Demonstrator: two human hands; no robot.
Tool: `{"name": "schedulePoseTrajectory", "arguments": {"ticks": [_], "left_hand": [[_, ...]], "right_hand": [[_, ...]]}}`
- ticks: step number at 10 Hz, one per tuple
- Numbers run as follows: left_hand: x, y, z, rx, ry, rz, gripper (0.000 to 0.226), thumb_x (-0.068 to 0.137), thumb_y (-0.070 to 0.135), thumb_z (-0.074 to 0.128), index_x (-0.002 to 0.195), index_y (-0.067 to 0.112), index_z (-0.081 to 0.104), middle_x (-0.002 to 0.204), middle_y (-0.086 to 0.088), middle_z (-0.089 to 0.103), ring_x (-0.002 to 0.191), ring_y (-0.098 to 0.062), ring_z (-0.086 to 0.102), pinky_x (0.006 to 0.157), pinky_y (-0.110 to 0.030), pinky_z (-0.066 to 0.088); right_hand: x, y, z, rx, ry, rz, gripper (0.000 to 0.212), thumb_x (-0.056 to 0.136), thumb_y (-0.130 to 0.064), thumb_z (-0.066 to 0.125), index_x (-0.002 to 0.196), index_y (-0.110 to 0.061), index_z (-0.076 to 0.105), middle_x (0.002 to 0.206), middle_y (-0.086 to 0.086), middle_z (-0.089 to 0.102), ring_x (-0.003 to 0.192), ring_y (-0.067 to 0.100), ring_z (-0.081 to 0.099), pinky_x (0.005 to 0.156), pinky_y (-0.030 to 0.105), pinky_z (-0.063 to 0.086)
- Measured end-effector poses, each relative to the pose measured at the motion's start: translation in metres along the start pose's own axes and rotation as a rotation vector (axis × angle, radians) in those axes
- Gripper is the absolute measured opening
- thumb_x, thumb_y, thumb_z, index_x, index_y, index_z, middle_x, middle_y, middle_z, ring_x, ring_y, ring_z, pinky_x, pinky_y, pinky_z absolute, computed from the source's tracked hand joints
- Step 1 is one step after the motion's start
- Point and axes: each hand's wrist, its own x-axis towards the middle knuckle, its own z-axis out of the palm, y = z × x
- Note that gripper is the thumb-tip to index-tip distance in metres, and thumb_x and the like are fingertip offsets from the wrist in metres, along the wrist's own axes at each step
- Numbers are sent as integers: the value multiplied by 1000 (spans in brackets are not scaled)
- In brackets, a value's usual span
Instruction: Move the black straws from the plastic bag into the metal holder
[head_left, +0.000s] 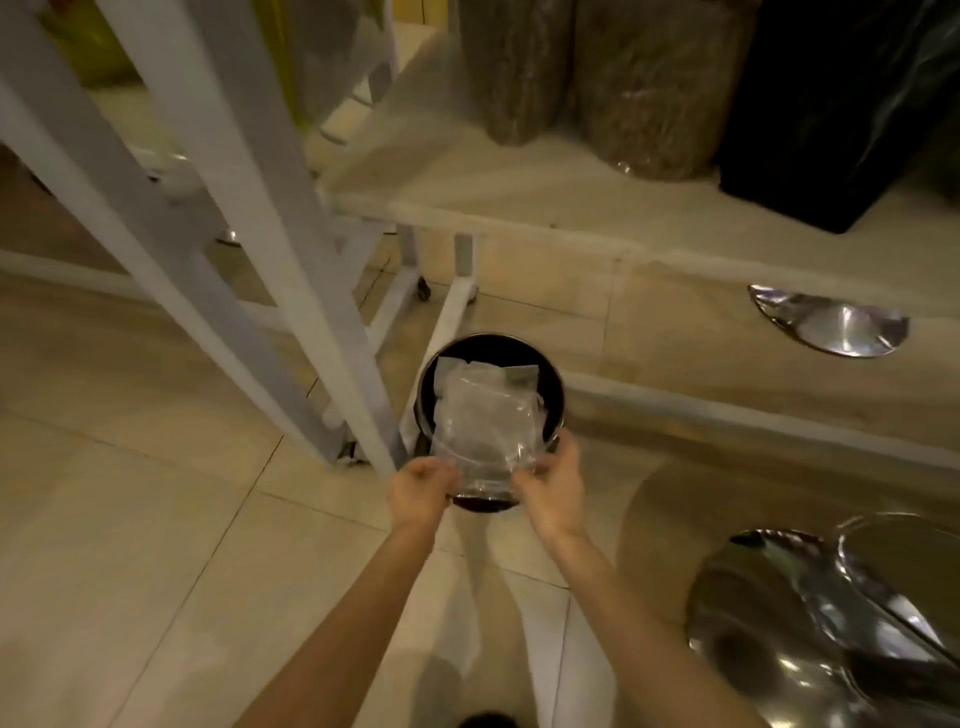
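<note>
A clear plastic bag (485, 431) hangs between both hands above a round black bin (550, 384) on the floor. My left hand (421, 488) pinches the bag's near left edge. My right hand (553, 486) grips its near right edge. The bag looks see-through and flat; I see no black straws in it. No metal holder is recognisable in view. White paper or plastic lies inside the bin behind the bag.
White frame legs (291, 270) slant down just left of the bin. A pale low shelf (519, 208) holds clear bags of dried goods (644, 88) and a black bin bag (841, 104). Chrome stool bases (831, 322) (831, 634) sit at right on the tiled floor.
</note>
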Motion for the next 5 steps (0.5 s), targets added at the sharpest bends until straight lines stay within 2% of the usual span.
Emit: {"name": "schedulePoseTrajectory", "arguments": {"ticks": [1,2,3,4,5], "left_hand": [[36,-18,11,51,3,47,26,81,22,62,91,-2,62,85,-22,66,70,-28,59,63,-33,51],[52,-27,16,-3,0,42,27,85,20,59,99,-3,59,85,-15,63,69,-21,56,51,-21,46],[54,-23,11,0,-79,-6,39,87,31,54,110,0,54,91,-11,62,82,-24,58,67,-31,48],[47,-10,4,97,-149,-68,58,86,43,50,129,5,41,125,-15,53,110,-31,52,93,-41,44],[20,17,-5,293,-148,-56,68,86,40,51,137,4,27,142,-15,37,128,-34,36,105,-42,34]], "right_hand": [[26,19,13,-141,4,-95,63,84,-14,63,138,-15,31,109,-3,60,97,13,59,81,23,46],[42,37,25,-329,44,-150,53,84,-23,62,132,-17,39,124,5,57,105,19,59,81,31,50],[45,39,28,-460,19,-134,55,83,-33,61,130,-13,40,129,11,48,116,26,49,89,36,48],[36,21,21,-620,-7,-95,70,84,-44,57,139,-11,29,140,17,36,128,34,34,101,42,38],[19,-4,10,-668,-89,-87,76,84,-41,58,144,-13,21,145,16,32,131,35,32,105,43,36]]}}
